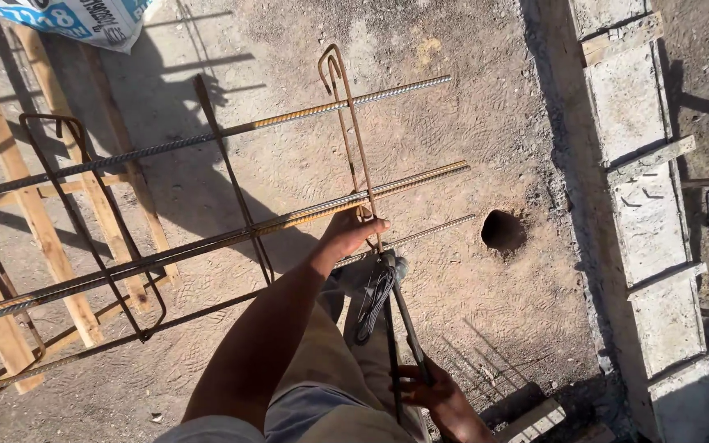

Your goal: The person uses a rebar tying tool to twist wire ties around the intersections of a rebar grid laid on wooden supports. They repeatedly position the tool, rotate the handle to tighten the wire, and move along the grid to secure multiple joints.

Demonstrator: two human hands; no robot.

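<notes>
rebar fills the view: long ribbed bars (207, 135) run from the left edge out toward the middle over sandy ground (469, 328), crossed by bent rectangular stirrups. left hand (353, 231) is closed around one rusty stirrup (353, 123) right where it crosses the thick middle bar (330, 209), thumb and fingers wrapped on the thin steel, the stirrup standing tilted with its hooked top pointing away. right hand (432, 392) sits low near the bottom edge, fingers curled tight around the lower end of a dark rod (404, 320) that runs up toward the left hand. coil of thin dark tie wire (375, 299) hangs just below the left hand, over the person's trouser leg. wooden trestles (10, 180) hold the bars at left. round hole (500, 230) lies in the ground to the right, near a concrete footing (642, 180).
</notes>
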